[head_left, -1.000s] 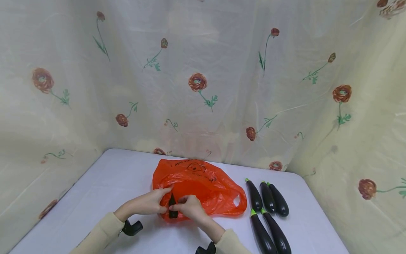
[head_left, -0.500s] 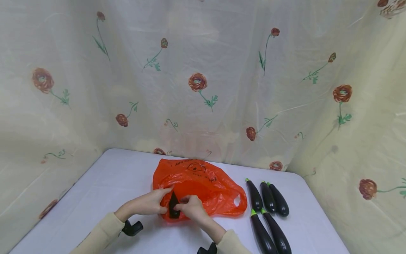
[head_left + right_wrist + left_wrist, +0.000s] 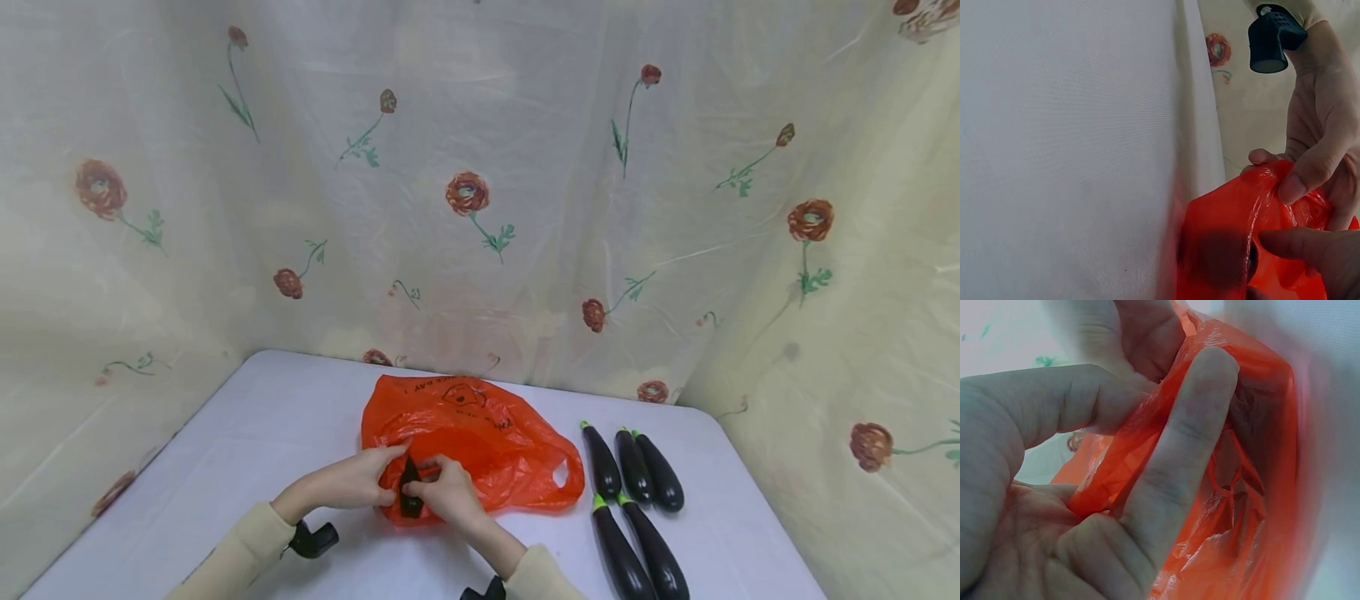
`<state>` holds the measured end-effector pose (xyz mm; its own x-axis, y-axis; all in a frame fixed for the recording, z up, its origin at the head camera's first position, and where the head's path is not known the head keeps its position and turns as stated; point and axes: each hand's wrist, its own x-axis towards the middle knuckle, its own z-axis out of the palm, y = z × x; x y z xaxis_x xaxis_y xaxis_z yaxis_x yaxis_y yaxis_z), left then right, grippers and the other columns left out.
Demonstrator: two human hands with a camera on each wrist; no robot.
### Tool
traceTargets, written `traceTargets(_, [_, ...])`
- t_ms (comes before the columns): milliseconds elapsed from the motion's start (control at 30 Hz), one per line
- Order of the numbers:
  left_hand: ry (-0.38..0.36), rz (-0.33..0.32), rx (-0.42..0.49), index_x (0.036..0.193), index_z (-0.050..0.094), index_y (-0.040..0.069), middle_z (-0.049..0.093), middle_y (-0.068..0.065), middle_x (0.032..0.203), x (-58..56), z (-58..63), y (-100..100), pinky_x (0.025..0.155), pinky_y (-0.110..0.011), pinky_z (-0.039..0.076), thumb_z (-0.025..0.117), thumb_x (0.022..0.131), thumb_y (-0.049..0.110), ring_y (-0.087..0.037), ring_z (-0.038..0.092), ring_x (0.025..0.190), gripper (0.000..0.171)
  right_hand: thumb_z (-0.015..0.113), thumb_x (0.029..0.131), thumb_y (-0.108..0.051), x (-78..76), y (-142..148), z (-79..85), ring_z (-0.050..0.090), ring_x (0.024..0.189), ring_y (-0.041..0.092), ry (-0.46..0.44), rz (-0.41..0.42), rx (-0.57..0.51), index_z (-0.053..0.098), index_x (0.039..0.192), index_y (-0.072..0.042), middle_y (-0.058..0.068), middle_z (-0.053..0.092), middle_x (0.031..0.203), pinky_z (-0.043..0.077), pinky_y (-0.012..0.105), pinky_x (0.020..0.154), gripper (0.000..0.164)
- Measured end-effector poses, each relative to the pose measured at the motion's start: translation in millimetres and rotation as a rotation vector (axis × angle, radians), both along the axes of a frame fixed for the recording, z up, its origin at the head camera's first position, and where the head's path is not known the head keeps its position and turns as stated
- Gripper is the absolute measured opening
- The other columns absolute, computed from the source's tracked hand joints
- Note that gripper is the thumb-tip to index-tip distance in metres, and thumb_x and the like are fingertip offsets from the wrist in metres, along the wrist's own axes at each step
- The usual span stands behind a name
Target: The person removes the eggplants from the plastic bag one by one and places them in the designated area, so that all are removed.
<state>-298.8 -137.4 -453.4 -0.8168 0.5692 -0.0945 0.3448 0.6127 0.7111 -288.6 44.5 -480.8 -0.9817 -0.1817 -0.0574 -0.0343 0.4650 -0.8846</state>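
Note:
An orange-red plastic bag point(image 3: 465, 417) with black print lies on the table, its mouth toward me. My left hand point(image 3: 352, 481) grips the bag's near-left rim; in the left wrist view one finger point(image 3: 1179, 450) reaches inside the plastic while the thumb stays outside. A dark, glossy eggplant point(image 3: 410, 493) shows in the bag's mouth, mostly hidden by the plastic. The thumb and fingers of my right hand point(image 3: 452, 493) pinch it at the opening. In the right wrist view, the eggplant's dark end point(image 3: 1252, 259) shows beside the right thumb, and a dark shape shows through the film.
To the right of the bag, several eggplants point(image 3: 600, 462) with green stem ends lie in two loose rows on the white table point(image 3: 300, 408). A flower-printed curtain point(image 3: 525, 250) hangs behind and along both sides. Each wrist wears a black camera point(image 3: 313, 540).
The visible dark patch of eggplant in the bag's mouth has changed shape a little. My right fingers have shifted slightly on it. The left hand and the other eggplants have not moved.

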Motion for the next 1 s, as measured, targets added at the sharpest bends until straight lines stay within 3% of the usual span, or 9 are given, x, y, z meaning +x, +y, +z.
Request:
traceTargets(133, [0.002, -0.007, -0.005, 0.146, 0.030, -0.009, 0.043, 0.001, 0.074, 0.0, 1.2, -1.0, 0.049, -0.019, 0.033, 0.063, 0.082, 0.006, -0.011, 0.037, 0.055, 0.074, 0.079, 0.079, -0.018, 0.4, -1.1, 0.8, 0.062, 0.072, 0.010, 0.013, -0.002, 0.015, 0.064, 0.109, 0.000, 0.005, 0.069, 0.088, 0.058, 0.027, 0.066, 0.038])
traceTargets(400, [0.003, -0.008, 0.000, 0.147, 0.029, -0.009, 0.047, 0.002, 0.078, 0.4, 2.1, -1.2, 0.050, -0.019, 0.034, 0.063, 0.082, 0.004, -0.010, 0.039, 0.056, 0.075, 0.079, 0.078, -0.021, -1.6, -3.1, -1.6, 0.062, 0.079, 0.013, 0.000, -0.032, 0.045, 0.066, 0.106, 0.001, 0.007, 0.069, 0.095, 0.059, 0.029, 0.069, 0.038])
traceTargets(800, [-0.010, -0.015, 0.020, 0.147, 0.029, -0.009, 0.040, 0.004, 0.069, 0.2, -0.8, -1.3, 0.049, -0.019, 0.034, 0.063, 0.083, 0.003, -0.010, 0.036, 0.053, 0.073, 0.076, 0.078, -0.021, -2.0, -1.7, -3.4, 0.062, 0.076, 0.013, 0.000, -0.042, 0.046, 0.071, 0.096, 0.002, 0.006, 0.071, 0.087, 0.059, 0.030, 0.069, 0.030])
traceTargets(1000, [-0.029, -0.013, 0.036, 0.147, 0.029, -0.009, 0.055, -0.002, 0.085, 0.5, -1.1, -0.7, 0.050, -0.020, 0.036, 0.064, 0.083, 0.004, -0.011, 0.044, 0.058, 0.074, 0.075, 0.080, -0.021, -1.3, 2.3, -1.1, 0.063, 0.077, 0.015, -0.035, -0.042, 0.016, 0.070, 0.097, 0.002, 0.008, 0.070, 0.088, 0.059, 0.032, 0.070, 0.030])
